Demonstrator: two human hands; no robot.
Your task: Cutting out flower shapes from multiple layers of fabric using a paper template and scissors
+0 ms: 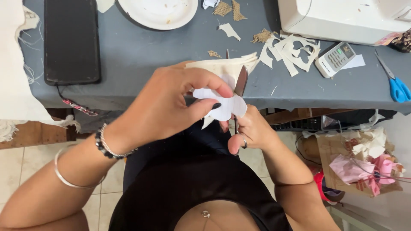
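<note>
My left hand (171,102) pinches a white paper cut-out (227,107) laid against a piece of cream fabric (222,66), holding both up in front of the table edge. My right hand (250,130) grips metal scissors (240,83) from below, the blades pointing up and cutting along the paper's edge. A ring sits on one right finger; beaded and metal bracelets circle the left wrist.
On the grey table (137,51): a black tablet (70,40) at left, a white plate (158,13), burlap scraps (229,8), cut paper offcuts (295,51), a small remote (336,59), blue-handled scissors (396,85), a white sewing machine (342,19). A box of scraps (359,162) stands on the floor at right.
</note>
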